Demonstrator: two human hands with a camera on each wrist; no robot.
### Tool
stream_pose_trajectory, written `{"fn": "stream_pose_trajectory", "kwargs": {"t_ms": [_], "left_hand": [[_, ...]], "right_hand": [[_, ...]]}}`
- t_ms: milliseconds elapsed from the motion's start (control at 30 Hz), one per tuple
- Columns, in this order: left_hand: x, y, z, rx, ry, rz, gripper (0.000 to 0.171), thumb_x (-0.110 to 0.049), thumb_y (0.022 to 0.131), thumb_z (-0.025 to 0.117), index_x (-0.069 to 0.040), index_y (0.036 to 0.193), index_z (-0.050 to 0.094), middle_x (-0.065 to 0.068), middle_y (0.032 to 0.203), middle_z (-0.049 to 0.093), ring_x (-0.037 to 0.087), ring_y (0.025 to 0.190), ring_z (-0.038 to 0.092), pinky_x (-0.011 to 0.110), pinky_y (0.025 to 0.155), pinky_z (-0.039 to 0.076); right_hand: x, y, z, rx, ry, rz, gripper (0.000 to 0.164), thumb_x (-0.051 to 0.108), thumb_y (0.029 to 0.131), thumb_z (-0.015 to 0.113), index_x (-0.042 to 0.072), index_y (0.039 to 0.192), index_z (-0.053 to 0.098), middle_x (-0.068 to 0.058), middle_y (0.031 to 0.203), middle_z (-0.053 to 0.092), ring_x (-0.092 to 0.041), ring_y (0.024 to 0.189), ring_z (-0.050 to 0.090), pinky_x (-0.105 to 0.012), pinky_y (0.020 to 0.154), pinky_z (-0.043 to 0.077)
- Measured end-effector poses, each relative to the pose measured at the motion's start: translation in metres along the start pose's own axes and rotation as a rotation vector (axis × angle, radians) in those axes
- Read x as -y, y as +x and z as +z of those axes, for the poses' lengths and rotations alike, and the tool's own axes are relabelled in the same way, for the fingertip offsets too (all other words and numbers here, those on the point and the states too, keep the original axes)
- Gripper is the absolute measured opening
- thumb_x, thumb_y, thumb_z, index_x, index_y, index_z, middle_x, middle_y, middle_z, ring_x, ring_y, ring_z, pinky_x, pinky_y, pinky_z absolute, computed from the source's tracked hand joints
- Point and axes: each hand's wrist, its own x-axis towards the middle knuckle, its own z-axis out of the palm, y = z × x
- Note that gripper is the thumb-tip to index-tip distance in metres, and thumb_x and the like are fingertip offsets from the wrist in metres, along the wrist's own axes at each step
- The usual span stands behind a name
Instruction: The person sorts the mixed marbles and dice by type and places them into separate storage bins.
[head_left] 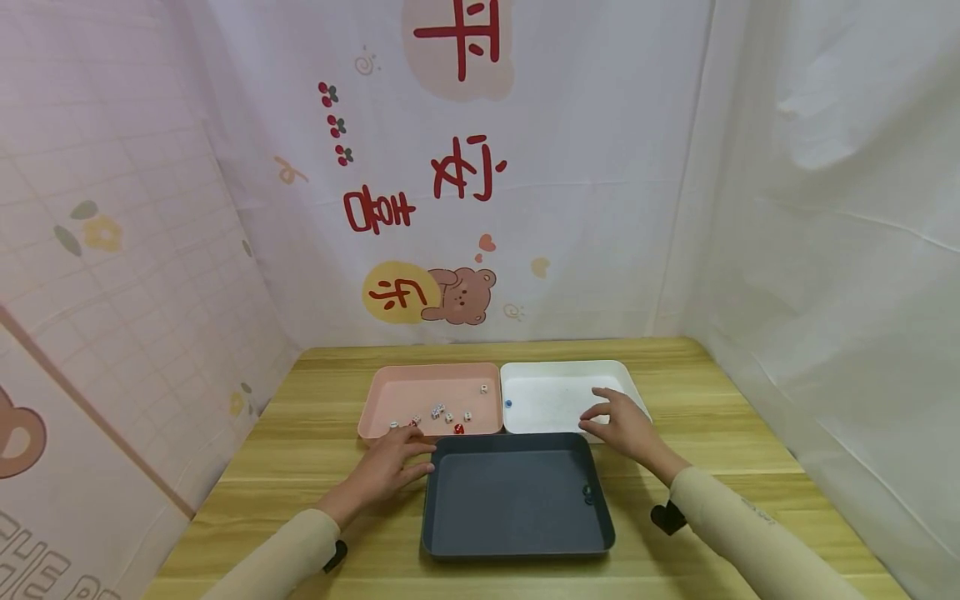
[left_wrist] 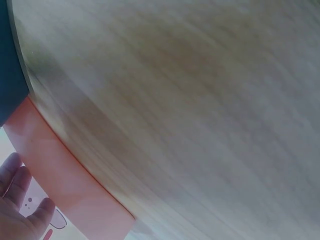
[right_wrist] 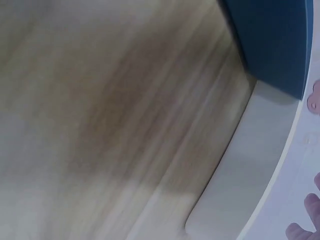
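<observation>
My left hand (head_left: 386, 467) hovers by the upper left corner of a dark grey tray (head_left: 517, 546), fingers loosely extended; I cannot tell whether they touch the rim. In the left wrist view its fingers (left_wrist: 17, 182) are apart with nothing between them. Over the front right part of a white tray (head_left: 555, 421) is my right hand (head_left: 624, 427), thumb and fingers spread around nothing visible. A small blue die (head_left: 508, 403) lies at the white tray's left side. Small dark pieces (head_left: 588, 494), probably dice, sit by the grey tray's right wall.
A pink tray (head_left: 427, 379) adjoins the white one on the left. Several white dice (head_left: 437, 412) and red dice (head_left: 459, 429) lie in it. All three trays stand on a wood-grain table (head_left: 720, 417), with printed cloth (head_left: 585, 167) hanging behind and at both sides.
</observation>
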Motion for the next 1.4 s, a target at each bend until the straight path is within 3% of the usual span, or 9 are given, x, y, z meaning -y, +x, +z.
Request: {"fn": "stream_pose_trajectory", "kwargs": {"t_ms": [267,433,700,1400], "left_hand": [[0.0,0.0,0.0,0.002,-0.004,-0.003,0.037,-0.036,0.084,0.063,-0.014,0.113,0.066,0.009,0.116,0.052,0.025,0.106,0.047,0.045,0.088,0.038],[0.0,0.0,0.0,-0.002,-0.006,0.003,0.036,-0.035,0.084,0.064,-0.013,0.113,0.066,0.009,0.115,0.052,0.025,0.104,0.047,0.045,0.087,0.038],[0.001,0.001,0.002,-0.003,0.005,0.011,0.037,-0.036,0.084,0.063,-0.014,0.113,0.066,0.009,0.115,0.052,0.023,0.103,0.047,0.044,0.086,0.039],[0.004,0.0,0.003,-0.015,0.015,0.01,0.036,-0.036,0.084,0.063,-0.014,0.112,0.066,0.008,0.115,0.052,0.023,0.103,0.047,0.044,0.086,0.039]], "right_hand": [[-0.015,0.009,-0.006,-0.023,0.012,0.088,0.014,0.026,0.079,0.071,0.014,0.085,0.074,-0.022,0.118,0.054,-0.039,0.112,0.047,-0.052,0.085,0.04],[-0.022,0.012,-0.009,-0.027,-0.037,0.103,0.016,0.024,0.079,0.07,0.009,0.085,0.074,-0.025,0.112,0.057,-0.041,0.109,0.048,-0.053,0.086,0.039],[-0.026,0.015,-0.014,-0.033,-0.071,0.14,0.022,0.026,0.084,0.065,0.008,0.096,0.072,-0.025,0.116,0.055,-0.042,0.108,0.048,-0.054,0.086,0.038],[-0.027,0.008,-0.011,0.02,0.014,0.104,0.027,0.03,0.085,0.064,0.009,0.1,0.071,-0.022,0.12,0.053,-0.041,0.114,0.044,-0.056,0.091,0.034]]}}
